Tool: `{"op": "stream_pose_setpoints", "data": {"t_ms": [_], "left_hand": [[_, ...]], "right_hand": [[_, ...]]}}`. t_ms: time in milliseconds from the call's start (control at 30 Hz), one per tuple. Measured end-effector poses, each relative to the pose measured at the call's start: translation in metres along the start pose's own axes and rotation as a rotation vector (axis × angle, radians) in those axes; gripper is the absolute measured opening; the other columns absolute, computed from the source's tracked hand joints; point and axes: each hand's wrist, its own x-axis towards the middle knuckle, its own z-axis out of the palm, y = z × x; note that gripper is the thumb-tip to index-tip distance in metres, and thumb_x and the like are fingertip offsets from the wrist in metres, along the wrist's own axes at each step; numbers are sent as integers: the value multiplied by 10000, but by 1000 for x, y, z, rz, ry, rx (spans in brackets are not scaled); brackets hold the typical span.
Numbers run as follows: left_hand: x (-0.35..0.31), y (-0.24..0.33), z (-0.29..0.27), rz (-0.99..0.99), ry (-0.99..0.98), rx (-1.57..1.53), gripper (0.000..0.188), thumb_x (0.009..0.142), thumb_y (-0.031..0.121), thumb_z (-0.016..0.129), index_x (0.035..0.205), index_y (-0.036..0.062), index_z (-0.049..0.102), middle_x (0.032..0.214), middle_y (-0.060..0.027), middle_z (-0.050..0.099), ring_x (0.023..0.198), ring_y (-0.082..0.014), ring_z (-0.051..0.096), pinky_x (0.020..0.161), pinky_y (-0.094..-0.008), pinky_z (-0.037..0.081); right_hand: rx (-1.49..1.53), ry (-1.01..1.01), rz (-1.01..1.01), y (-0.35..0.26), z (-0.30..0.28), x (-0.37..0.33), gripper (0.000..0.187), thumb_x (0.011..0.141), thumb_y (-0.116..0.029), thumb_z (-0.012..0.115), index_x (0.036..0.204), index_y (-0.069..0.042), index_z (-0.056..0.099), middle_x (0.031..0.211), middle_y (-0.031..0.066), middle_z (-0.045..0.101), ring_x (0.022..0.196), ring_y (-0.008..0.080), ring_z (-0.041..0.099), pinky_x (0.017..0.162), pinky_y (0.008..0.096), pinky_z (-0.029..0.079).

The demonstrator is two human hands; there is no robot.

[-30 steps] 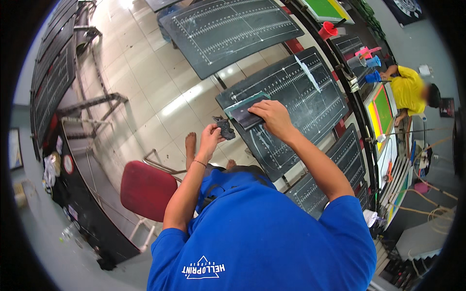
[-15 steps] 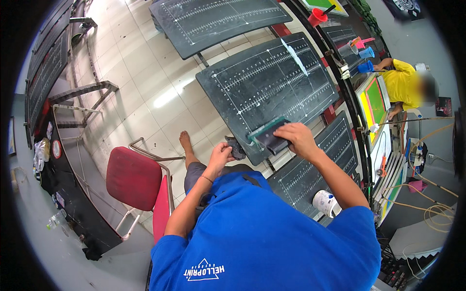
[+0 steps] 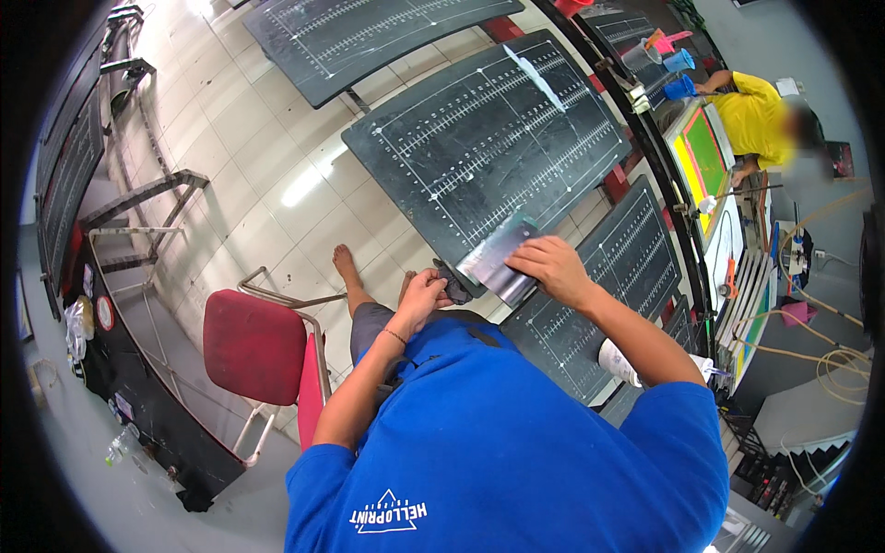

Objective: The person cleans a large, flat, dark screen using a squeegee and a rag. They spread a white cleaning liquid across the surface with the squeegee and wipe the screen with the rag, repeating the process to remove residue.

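Observation:
My right hand (image 3: 556, 267) grips a wide screen-printing squeegee (image 3: 496, 269) by its dark holder. The squeegee is tilted over the near corner of a black printing platen (image 3: 419, 170) marked with white ruler lines; whether it touches the platen I cannot tell. In my left hand (image 3: 423, 300) a crumpled dark rag (image 3: 455, 286) is pinched, close to the squeegee's left end and just off the platen's near edge. A pale bluish-white streak (image 3: 536, 79) lies across the far part of that platen.
More ruled platens stand around, one beyond (image 3: 369, 41) and one at right (image 3: 590, 300). Near my right forearm is a white tub (image 3: 618, 362). A red chair (image 3: 255, 346) stands at left. A person in yellow (image 3: 751, 120) works at a framed screen (image 3: 708, 157).
The squeegee has turned in my right hand, so more of its broad grey face shows. My left hand keeps the rag beside it. The view has shifted slightly.

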Motion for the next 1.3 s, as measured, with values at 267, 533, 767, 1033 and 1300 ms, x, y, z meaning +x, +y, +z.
{"op": "stream_pose_setpoints", "data": {"t_ms": [267, 533, 767, 1033, 1300], "left_hand": [[1, 31, -2, -119, -23, 235, 230, 1002, 85, 518, 1206, -12, 475, 1091, -134, 586, 928, -244, 661, 787, -353, 590], [31, 88, -37, -212, -98, 481, 197, 976, 63, 548, 1154, -2, 495, 1036, -135, 567, 873, -237, 652, 774, -350, 606], [56, 174, -121, -246, -172, 565, 207, 982, 71, 534, 1169, -12, 510, 1048, -137, 604, 860, -231, 675, 777, -344, 613], [74, 253, -142, -359, -231, 705, 192, 990, 59, 503, 1172, -2, 498, 1027, -151, 624, 870, -238, 675, 779, -355, 606], [88, 258, -115, -430, -329, 871, 222, 987, 37, 482, 1201, -21, 481, 1092, -172, 609, 891, -269, 682, 785, -377, 611]], "right_hand": [[10, 210, 415, 13, -27, -10, 457, 667, 1, 673, 1105, -126, 693, 1108, 30, 696, 1065, 268, 636, 894, 394, 495], [-96, 473, 779, -40, 54, 51, 496, 700, 33, 618, 1184, -70, 646, 1145, 65, 645, 1111, 268, 601, 885, 404, 515], [50, 687, 1262, -95, -5, 84, 496, 676, 8, 688, 1161, -94, 667, 1151, 47, 660, 1100, 272, 604, 913, 397, 495], [-85, 596, 1517, -208, 70, 151, 568, 636, 26, 661, 1195, -69, 643, 1168, 68, 641, 1109, 284, 596, 939, 402, 477], [-130, 698, 1553, -143, 81, 149, 602, 628, 16, 691, 1220, -79, 639, 1192, 51, 635, 1115, 282, 594, 933, 402, 490]]}}
